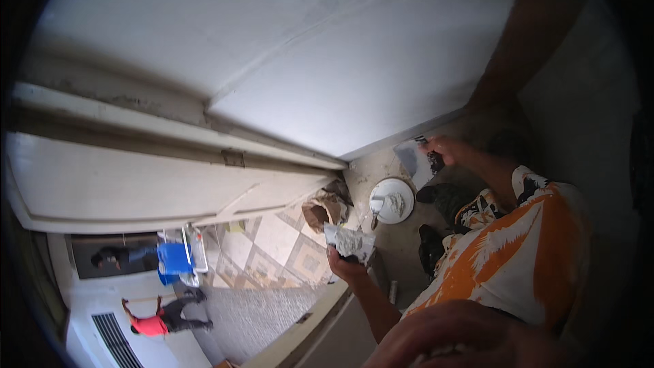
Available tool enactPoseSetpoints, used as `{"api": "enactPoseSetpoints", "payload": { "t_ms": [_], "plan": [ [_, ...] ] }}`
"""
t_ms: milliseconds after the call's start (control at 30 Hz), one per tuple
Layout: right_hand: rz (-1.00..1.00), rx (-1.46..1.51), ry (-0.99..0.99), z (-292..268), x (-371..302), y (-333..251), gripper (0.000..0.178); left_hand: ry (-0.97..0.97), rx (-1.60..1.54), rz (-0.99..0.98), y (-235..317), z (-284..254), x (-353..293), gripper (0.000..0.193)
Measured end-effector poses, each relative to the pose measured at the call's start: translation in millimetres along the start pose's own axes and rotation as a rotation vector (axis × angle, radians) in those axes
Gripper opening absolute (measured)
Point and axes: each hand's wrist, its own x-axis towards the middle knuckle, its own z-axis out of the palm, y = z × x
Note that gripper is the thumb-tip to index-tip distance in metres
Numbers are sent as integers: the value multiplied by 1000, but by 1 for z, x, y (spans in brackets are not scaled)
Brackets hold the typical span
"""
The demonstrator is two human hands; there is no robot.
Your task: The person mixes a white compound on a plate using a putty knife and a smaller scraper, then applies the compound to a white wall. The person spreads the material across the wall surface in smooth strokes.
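My left hand [347,267] is closed around a flat metal plate [370,242], with a heap of wet white plaster [346,237] on it. Off to the right, my right hand [444,151] grips the black handle of a wide metal trowel [413,162], its broad blade near the foot of the white wall. Between the two hands, a round white bucket [373,192] stands on the floor with white plaster in it. A small tool lies across its near rim; its kind is hard to tell.
A crumpled brown paper sack [315,215] stands by the door edge. The white door [157,180] and white wall panel [361,75] border the floor. Beyond the opening are patterned tiles [272,240], a blue container [175,257] and a person in red [151,326] holding a pole.
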Motion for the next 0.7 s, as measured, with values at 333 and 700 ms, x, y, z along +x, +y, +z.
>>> {"api": "enactPoseSetpoints", "payload": {
  "t_ms": [333, 700],
  "plan": [
    [-450, -91, 388, -82, -151, 47, 28, -431, 18, -441, -14, 139, -26, 51],
    [-804, 629, 648, -140, -175, 11, 42, -890, 191, -710, -94, 359, -51, 47]
  ]
}}
